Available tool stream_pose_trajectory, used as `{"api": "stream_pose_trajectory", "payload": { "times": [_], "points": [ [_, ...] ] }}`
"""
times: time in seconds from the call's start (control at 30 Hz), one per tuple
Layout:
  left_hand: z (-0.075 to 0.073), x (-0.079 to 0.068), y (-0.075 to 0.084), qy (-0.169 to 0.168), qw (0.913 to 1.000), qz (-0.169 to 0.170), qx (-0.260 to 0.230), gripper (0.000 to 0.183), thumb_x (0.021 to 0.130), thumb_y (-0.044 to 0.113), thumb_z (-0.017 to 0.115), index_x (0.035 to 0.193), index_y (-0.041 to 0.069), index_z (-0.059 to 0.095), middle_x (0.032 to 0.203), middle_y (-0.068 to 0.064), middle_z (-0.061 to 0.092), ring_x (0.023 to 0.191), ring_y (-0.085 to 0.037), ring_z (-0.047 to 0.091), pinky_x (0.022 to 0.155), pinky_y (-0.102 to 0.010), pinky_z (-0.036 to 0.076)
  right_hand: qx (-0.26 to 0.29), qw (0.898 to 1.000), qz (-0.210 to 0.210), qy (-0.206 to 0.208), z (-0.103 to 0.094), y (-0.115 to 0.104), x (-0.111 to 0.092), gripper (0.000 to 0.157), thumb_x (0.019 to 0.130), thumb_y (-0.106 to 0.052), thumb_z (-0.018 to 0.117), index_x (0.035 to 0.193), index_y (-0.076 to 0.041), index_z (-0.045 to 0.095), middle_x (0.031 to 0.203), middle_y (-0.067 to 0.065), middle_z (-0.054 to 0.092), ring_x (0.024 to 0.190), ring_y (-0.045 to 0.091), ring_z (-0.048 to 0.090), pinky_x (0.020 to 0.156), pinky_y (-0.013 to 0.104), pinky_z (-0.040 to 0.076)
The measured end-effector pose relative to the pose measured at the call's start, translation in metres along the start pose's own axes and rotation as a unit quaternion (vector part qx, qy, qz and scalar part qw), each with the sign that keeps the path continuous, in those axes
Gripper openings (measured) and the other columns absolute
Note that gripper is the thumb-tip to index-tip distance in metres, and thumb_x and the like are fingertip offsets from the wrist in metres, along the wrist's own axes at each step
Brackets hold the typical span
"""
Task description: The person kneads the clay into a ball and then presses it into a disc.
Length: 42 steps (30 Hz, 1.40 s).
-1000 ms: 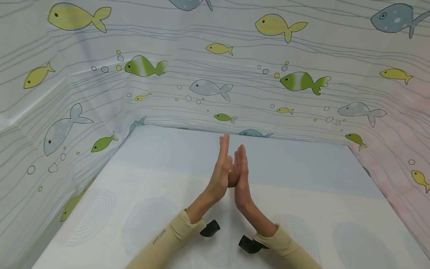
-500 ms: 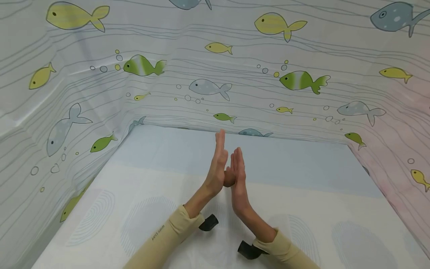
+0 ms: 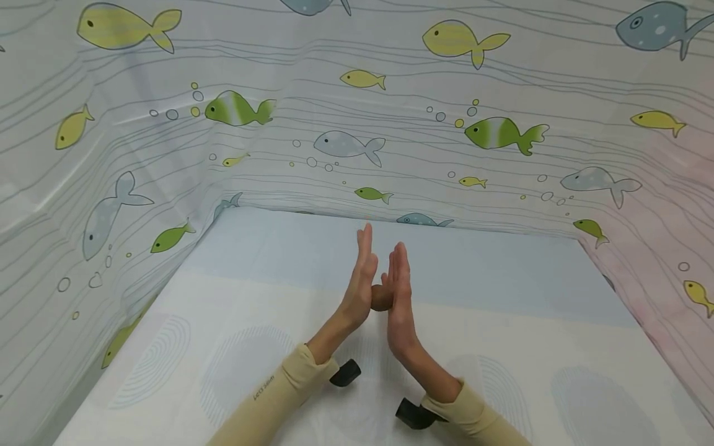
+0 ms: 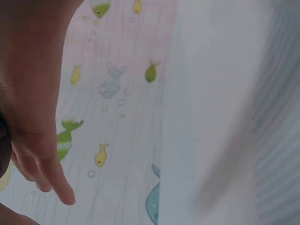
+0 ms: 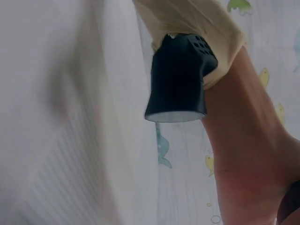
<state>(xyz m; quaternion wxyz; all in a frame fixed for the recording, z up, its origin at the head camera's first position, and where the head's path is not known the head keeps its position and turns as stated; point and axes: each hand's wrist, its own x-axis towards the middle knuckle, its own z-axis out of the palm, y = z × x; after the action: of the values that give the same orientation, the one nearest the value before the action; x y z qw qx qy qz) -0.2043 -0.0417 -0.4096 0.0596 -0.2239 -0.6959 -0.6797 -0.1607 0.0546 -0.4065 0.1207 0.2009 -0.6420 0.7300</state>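
Note:
A small brown ball point(image 3: 382, 298) sits between my two palms in the head view, held up above the table; its material is too small to make out. My left hand point(image 3: 357, 288) presses it from the left with straight fingers pointing away. From the other side my right hand point(image 3: 400, 303) presses with its palm, its fingers straight too. The dark edge of the ball point(image 5: 289, 206) shows at the lower right of the right wrist view, beside the opposite forearm. In the left wrist view straight fingers point(image 4: 55, 176) point downward, and the ball is mostly cut off at the edge.
Beneath the hands is a table with a pale patterned cloth point(image 3: 312, 254). A fish-print curtain point(image 3: 401, 105) encloses it at the back and both sides. Black cameras, one at the left cuff point(image 3: 346, 373) and one at the right point(image 3: 414, 414), stick out inward.
My palms slide slightly against each other: the left hand went forward, then back a little, while the right did the opposite. The ball stays between them, having shifted slightly left.

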Motion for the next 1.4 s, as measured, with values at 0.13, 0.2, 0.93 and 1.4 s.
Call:
{"api": "stream_pose_trajectory", "payload": {
  "times": [0.13,0.2,0.93,1.4],
  "points": [
    [0.005,-0.007,-0.005,-0.01,0.9999,-0.007,-0.006,0.067,0.102,0.051,0.019,0.16,0.026,-0.002,0.164,0.01,-0.014,0.15,-0.008,-0.014,0.117,-0.059,-0.005,-0.003,1.0,0.0,0.016,-0.003,-0.004,0.005,0.067,0.106,-0.049,0.013,0.16,-0.012,-0.001,0.167,0.003,0.001,0.153,0.021,0.002,0.121,0.052,0.008],
    [0.009,-0.01,-0.008,-0.017,0.9998,-0.003,-0.005,0.067,0.103,0.051,0.019,0.16,0.025,-0.002,0.164,0.009,-0.015,0.15,-0.01,-0.014,0.118,-0.058,-0.004,-0.002,1.0,-0.005,0.024,-0.005,-0.006,0.007,0.069,0.105,-0.051,0.014,0.16,-0.012,-0.001,0.167,0.003,0.001,0.153,0.02,0.002,0.121,0.051,0.008],
    [0.023,-0.021,0.005,-0.041,0.9987,0.023,0.021,0.076,0.101,0.062,0.021,0.16,0.022,-0.005,0.164,0.008,-0.016,0.151,-0.014,-0.013,0.116,-0.063,0.0,0.027,0.998,0.029,0.051,-0.019,0.013,0.018,0.078,0.101,-0.063,0.019,0.16,-0.017,-0.002,0.167,-0.001,-0.003,0.153,0.018,-0.002,0.121,0.051,0.002],
    [0.012,-0.009,0.02,-0.009,0.9986,0.037,0.037,0.081,0.098,0.066,0.026,0.16,0.022,-0.002,0.164,0.01,-0.014,0.15,-0.009,-0.012,0.118,-0.059,-0.001,-0.016,0.999,0.038,0.02,-0.006,0.017,0.003,0.061,0.106,-0.043,0.01,0.161,-0.018,0.001,0.167,-0.001,0.001,0.153,0.024,0.002,0.119,0.057,0.003]
  ]
}}
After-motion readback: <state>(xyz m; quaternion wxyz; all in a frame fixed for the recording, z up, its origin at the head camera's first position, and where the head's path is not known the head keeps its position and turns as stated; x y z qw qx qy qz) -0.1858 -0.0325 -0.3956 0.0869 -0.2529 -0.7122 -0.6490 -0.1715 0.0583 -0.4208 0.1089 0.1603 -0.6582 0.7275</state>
